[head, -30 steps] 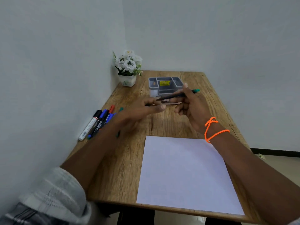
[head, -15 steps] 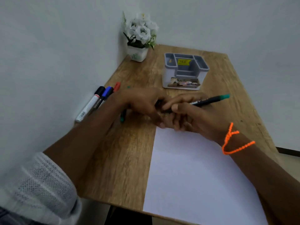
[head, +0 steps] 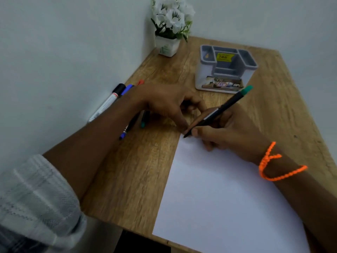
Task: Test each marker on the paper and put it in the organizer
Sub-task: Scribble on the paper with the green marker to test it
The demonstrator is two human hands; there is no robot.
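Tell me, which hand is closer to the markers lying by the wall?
The left hand. It sits right beside the markers by the wall, its wrist over some of them. The right hand is farther off, at the paper's top corner, holding the green-ended marker.

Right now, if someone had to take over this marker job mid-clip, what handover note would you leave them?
Right hand: grips the green-ended marker, its tip at the top left corner of the paper.
Left hand: beside it, fingertips down on the table; whether it holds the cap cannot be told.
Waiting by the wall: white-barrelled marker with black cap, blue marker, a red cap behind the forearm, and a green-tipped marker.
Organizer: at the back; no marker shows in it.
Done: none filed, no mark visible on the paper.
Left: test this one, file it, then the rest.
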